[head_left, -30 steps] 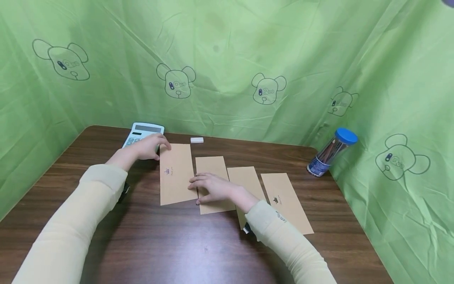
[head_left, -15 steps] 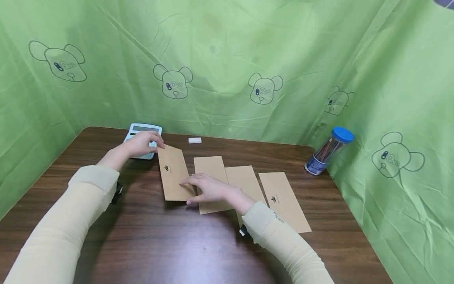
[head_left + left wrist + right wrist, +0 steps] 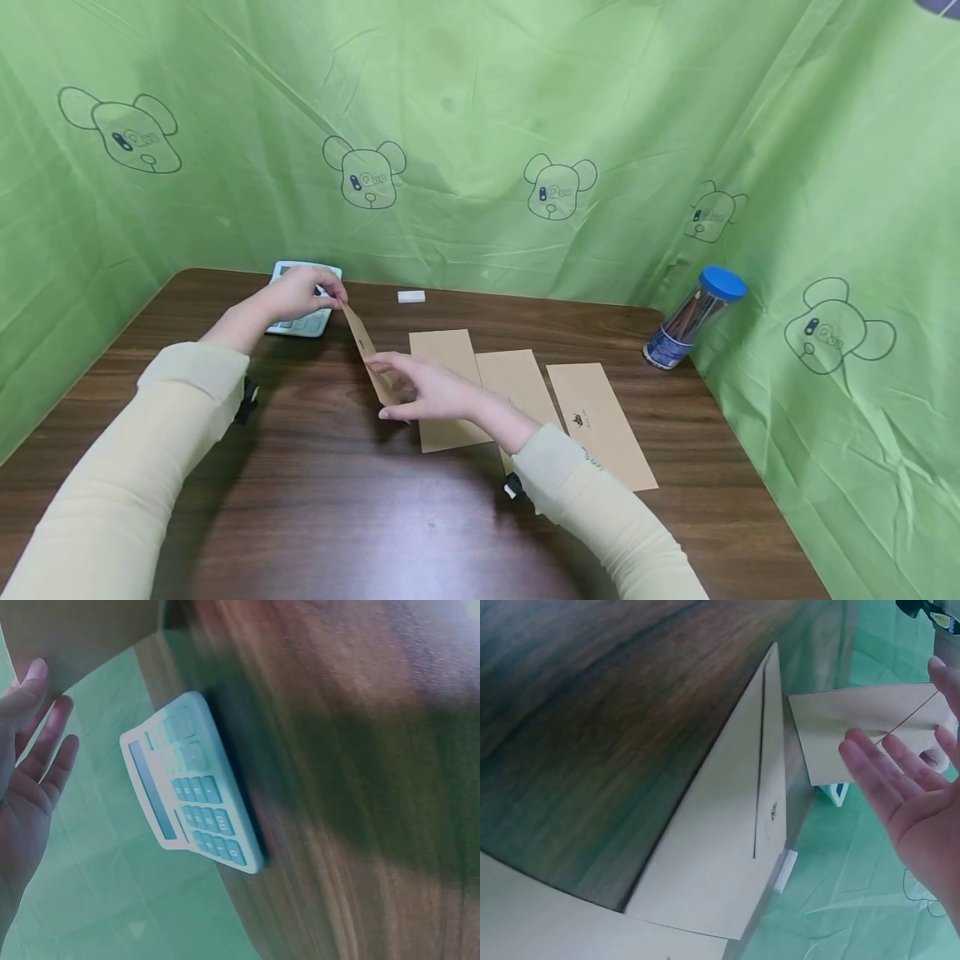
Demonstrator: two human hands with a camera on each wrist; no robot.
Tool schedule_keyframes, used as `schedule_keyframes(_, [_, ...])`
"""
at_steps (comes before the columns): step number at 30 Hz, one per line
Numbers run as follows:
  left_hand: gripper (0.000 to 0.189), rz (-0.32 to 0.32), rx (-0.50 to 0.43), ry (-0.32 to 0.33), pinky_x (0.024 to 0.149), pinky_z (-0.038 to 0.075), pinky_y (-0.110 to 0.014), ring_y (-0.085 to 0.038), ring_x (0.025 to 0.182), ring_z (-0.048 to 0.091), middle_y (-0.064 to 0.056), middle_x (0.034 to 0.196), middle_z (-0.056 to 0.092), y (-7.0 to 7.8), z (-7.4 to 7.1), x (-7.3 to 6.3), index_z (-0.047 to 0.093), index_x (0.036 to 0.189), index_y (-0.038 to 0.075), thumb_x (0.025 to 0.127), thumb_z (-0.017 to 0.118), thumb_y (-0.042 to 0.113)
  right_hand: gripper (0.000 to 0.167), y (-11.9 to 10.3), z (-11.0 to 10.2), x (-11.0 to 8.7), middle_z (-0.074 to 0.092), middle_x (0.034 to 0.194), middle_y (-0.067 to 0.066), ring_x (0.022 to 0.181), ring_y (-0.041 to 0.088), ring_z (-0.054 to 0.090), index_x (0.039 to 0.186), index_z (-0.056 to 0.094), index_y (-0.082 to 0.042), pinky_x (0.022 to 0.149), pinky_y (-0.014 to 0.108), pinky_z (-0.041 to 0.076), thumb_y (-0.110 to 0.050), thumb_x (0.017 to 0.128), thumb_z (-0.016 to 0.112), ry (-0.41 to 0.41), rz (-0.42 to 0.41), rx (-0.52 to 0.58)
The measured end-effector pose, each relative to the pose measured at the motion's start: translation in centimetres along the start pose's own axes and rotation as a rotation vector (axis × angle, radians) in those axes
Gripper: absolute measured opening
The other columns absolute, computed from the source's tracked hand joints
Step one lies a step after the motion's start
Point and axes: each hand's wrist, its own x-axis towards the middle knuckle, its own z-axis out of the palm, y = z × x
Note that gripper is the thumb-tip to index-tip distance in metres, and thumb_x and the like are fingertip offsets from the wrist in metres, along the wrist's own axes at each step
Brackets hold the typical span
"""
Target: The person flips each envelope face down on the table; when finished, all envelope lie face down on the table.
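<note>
My left hand (image 3: 300, 293) pinches the far end of a brown paper envelope (image 3: 358, 332), which is tilted up off the table and seen nearly edge-on from the head. In the left wrist view, the thumb lies against the envelope (image 3: 90, 637). My right hand (image 3: 438, 392) is at its near end, thumb and fingers spread apart. The right wrist view shows the raised envelope's seamed side (image 3: 825, 742) beside the extended right fingers (image 3: 874, 769); whether they touch it is unclear. Three more envelopes lie to the right, including one printed with a crown (image 3: 600, 425).
A light blue calculator (image 3: 303, 325) sits under and behind the left hand. At the back lies a white eraser-like block (image 3: 411, 297). A clear, blue-lidded tube of pencils (image 3: 693, 321) stands at the right edge of the wooden table (image 3: 315, 500). Green cloth (image 3: 457, 100) hangs behind.
The leftmost envelope, flat on the table a second ago, has been lifted by the left hand and tilted up almost edge-on. The right hand has shifted slightly left with it.
</note>
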Motion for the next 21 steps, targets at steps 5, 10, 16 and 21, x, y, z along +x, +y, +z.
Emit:
schedule_keyframes(5, [0.007, -0.076, -0.043, 0.013, 0.075, 0.050, -0.044, -0.020, 0.082, 0.062, -0.002, 0.086, 0.067, 0.7, -0.6, 0.6, 0.069, 0.084, 0.011, 0.080, 0.073, 0.008, 0.064, -0.2, -0.5, -0.1, 0.051, 0.136, 0.001, 0.107, 0.016, 0.061, 0.139, 0.039, -0.018, 0.081, 0.023, 0.053, -0.023, 0.084, 0.071, 0.025, -0.022, -0.015])
schedule_keyframes(10, [0.013, -0.118, -0.072, 0.038, 0.073, 0.052, -0.039, -0.020, 0.081, 0.063, -0.003, 0.085, 0.068, 1.2, -0.8, 1.0, 0.067, 0.092, 0.010, 0.081, 0.074, 0.011, 0.056, -0.3, -0.9, -0.3, 0.055, 0.130, 0.003, 0.096, 0.007, 0.063, 0.132, 0.045, -0.014, 0.074, 0.018, 0.053, -0.020, 0.084, 0.072, 0.035, -0.015, 0.018])
schedule_keyframes(16, [0.033, -0.162, -0.128, 0.018, 0.079, 0.050, -0.042, -0.023, 0.090, 0.060, -0.009, 0.095, 0.065, 1.3, -0.7, 1.2, 0.061, 0.111, 0.006, 0.082, 0.074, 0.013, 0.044, -0.4, -0.9, -0.7, 0.059, 0.118, 0.001, 0.102, 0.009, 0.059, 0.118, 0.053, -0.010, 0.072, 0.022, 0.055, -0.016, 0.081, 0.075, 0.096, -0.030, 0.043])
schedule_keyframes(21, [0.043, -0.174, -0.179, -0.005, 0.092, 0.044, -0.050, -0.032, 0.102, 0.058, -0.016, 0.105, 0.063, 1.3, -0.2, 1.3, 0.057, 0.119, 0.001, 0.081, 0.074, 0.011, 0.038, 0.1, -0.8, -1.3, 0.062, 0.114, 0.001, 0.104, 0.008, 0.058, 0.110, 0.059, -0.011, 0.073, 0.023, 0.055, -0.021, 0.078, 0.078, 0.165, -0.058, -0.010])
